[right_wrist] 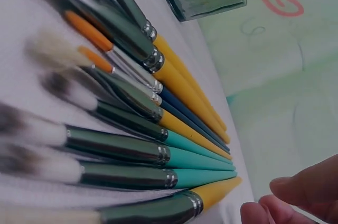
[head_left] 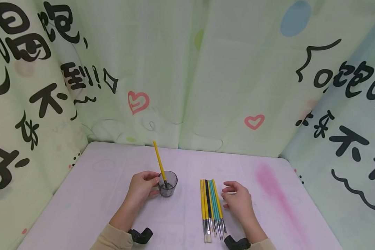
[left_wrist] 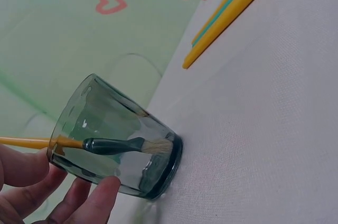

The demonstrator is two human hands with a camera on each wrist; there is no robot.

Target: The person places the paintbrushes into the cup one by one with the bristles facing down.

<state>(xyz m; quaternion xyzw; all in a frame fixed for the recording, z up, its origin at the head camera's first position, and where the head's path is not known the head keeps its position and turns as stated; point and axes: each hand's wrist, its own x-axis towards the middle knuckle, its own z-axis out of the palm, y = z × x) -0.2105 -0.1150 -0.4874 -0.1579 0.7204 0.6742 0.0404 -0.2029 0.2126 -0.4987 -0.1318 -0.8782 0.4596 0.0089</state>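
"Position first: what is furthest left?"

"The person's left hand [head_left: 142,185], gripping a small, smoky clear-glass cup [head_left: 173,182] that stands upright on the white cloth-covered surface [head_left: 112,163]. The thumb is near the rim, the fingers along the side."

"And inside the cup?"

"A single paintbrush with a slim yellow handle [head_left: 158,159], bristles down near the base, handle leaning up and leftward past the rim (the thumb sits close to it, though I can't tell whether they touch)."

"Next along?"

"Right of the cup and apart from it, a flat row of paintbrushes with yellow, dark-blue and teal handles [head_left: 208,198]. Their long axes run away from the person, bristles nearest the body, handle ends toward the pale green printed curtain [head_left: 187,86]."

"Which hand is nearer?"

"The right hand [head_left: 237,199], just beyond the row's right edge, fingers loosely bent, nothing visible between them. The outermost yellow-handled brush [head_left: 218,199] lies just left of the fingertips. I'd judge any reach turns on that: sideways to the left, across the handle."

"Anything further right?"

"A blurred pink streak [head_left: 276,194] on the surface."
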